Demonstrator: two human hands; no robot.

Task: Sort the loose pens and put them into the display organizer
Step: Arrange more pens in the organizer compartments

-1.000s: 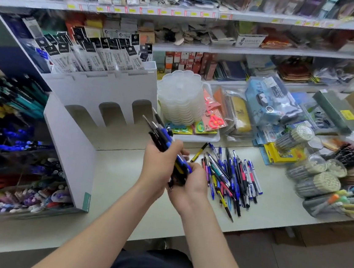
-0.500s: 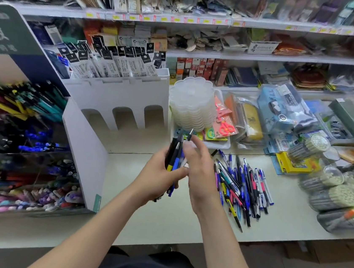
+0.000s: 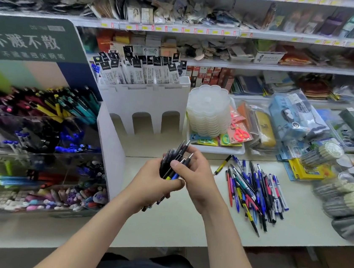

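Observation:
A bundle of dark pens (image 3: 173, 163) with blue and yellow barrels stands nearly upright between both hands over the white counter. My left hand (image 3: 151, 185) grips the bundle from below and the left. My right hand (image 3: 197, 178) wraps its fingers round the bundle's right side. A heap of loose pens (image 3: 253, 191), blue, red, black and yellow, lies on the counter just right of my hands. The display organizer (image 3: 38, 140) at the left holds tiers of sorted pens behind clear fronts.
A white cardboard stand (image 3: 144, 101) with arched cutouts and packaged refills rises behind my hands. A stack of clear lids (image 3: 209, 113) sits in a white tray. Cylinders of pencils (image 3: 344, 201) crowd the counter's right end. Shelves of stationery fill the back.
The bundle turned from slanting left to nearly upright. My right hand moved from beneath the bundle up onto its right side. The view shifted left, showing more of the organizer.

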